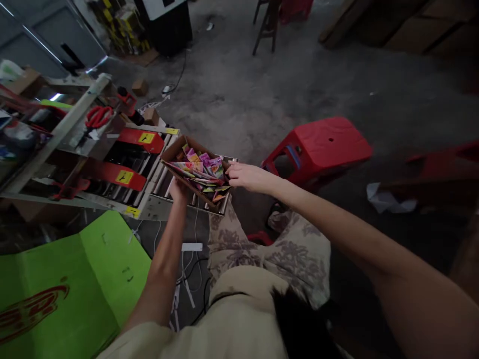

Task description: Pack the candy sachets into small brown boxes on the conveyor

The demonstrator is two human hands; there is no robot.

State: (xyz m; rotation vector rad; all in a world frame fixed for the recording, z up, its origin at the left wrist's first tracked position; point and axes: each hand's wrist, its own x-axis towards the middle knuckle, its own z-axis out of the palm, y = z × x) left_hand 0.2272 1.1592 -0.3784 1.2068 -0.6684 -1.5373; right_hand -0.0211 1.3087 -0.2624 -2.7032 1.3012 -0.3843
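Note:
An open cardboard box (172,149) filled with colourful small packets (202,167) is tilted over the end of a roller conveyor (159,182). My left hand (178,191) grips the box's near left side, its fingers partly hidden beneath. At the right end, my right hand (243,176) has its fingers bent over the box's rim, close to the packets. Whether the box rests on the rollers or is held just above them, I cannot tell.
A carton-sealing machine with red guides (129,177) adjoins the conveyor on the left; red-handled scissors (99,117) lie on it. A green carton (86,269) stands at lower left. A red plastic stool (329,142) is at right. Cables (196,269) hang below the conveyor.

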